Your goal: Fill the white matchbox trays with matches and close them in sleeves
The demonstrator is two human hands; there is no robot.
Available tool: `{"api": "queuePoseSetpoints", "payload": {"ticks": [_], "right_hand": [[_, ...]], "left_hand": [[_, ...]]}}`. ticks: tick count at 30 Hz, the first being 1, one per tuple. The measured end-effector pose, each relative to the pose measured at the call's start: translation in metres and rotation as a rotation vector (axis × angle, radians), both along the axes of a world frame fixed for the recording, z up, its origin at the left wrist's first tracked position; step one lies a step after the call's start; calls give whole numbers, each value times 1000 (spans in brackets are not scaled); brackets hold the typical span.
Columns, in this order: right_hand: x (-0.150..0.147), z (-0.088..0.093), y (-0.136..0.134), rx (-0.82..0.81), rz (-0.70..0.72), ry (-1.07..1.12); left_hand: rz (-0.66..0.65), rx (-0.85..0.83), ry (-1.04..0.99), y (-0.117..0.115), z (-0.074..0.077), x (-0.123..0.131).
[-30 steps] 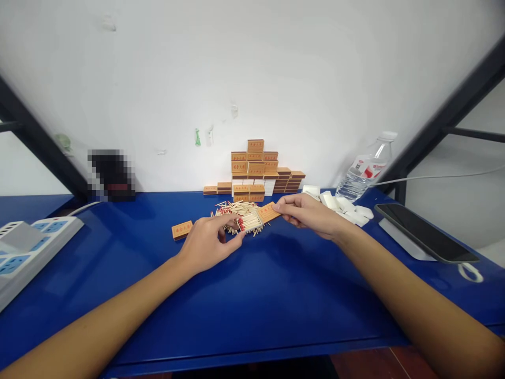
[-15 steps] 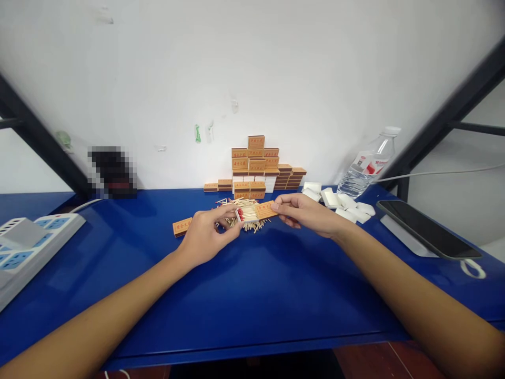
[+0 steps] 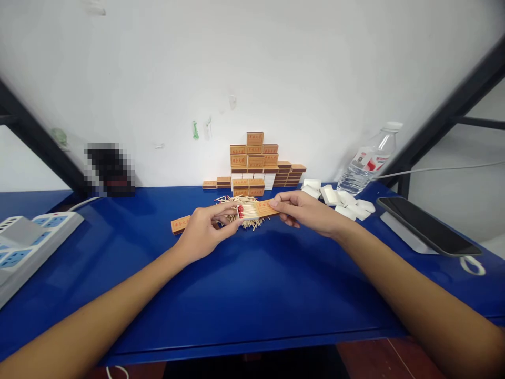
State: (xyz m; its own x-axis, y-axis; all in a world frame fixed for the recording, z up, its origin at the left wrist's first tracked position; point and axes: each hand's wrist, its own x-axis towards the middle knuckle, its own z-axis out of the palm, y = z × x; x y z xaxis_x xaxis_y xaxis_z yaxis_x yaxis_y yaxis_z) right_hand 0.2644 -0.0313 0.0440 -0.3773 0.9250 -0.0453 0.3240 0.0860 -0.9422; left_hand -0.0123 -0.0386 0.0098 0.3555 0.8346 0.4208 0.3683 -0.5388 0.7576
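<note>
Between my fingertips is a half-open matchbox, held over a loose heap of matches (image 3: 248, 225). My left hand (image 3: 207, 231) pinches the outer end of its white inner tray (image 3: 248, 211), where red-headed matches lie side by side. Around the orange sleeve (image 3: 265, 208) close the thumb and fingers of my right hand (image 3: 302, 211). The tray's right end is inside the sleeve, out of sight. Another matchbox (image 3: 180, 225) lies on the table just left of my left hand, which partly covers it.
Stacked matchboxes (image 3: 254, 161) stand against the wall. White empty trays (image 3: 347, 200) lie right of my right hand. Farther right are a tilted plastic bottle (image 3: 369, 158) and a phone (image 3: 428, 225) on a stand. A power strip (image 3: 39, 242) sits at the left of the blue table (image 3: 236, 300).
The camera view has shifted slightly. Both hands keep hold of the matchbox, which stays about as far open as before.
</note>
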Motion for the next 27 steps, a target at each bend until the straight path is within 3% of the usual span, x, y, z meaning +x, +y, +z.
{"api": "queuePoseSetpoints", "payload": {"ticks": [6,12,19,23,27], "right_hand": [[-14,-6,-8,21,6,12],[-31,-22,-13,139,-123,63],[-41,-29,-25,457,-80,-145],[-45,-29,-33,557,-57,-191],[-49,-27,-38,607,53,-227]], "left_hand": [[-2,-32,-31,1,-1,0],[57,2,-88,0,-1,0],[31,1,-48,-1,-2,0],[-1,19,20,-1,-5,1],[-39,0,44,-4,-4,1]]}}
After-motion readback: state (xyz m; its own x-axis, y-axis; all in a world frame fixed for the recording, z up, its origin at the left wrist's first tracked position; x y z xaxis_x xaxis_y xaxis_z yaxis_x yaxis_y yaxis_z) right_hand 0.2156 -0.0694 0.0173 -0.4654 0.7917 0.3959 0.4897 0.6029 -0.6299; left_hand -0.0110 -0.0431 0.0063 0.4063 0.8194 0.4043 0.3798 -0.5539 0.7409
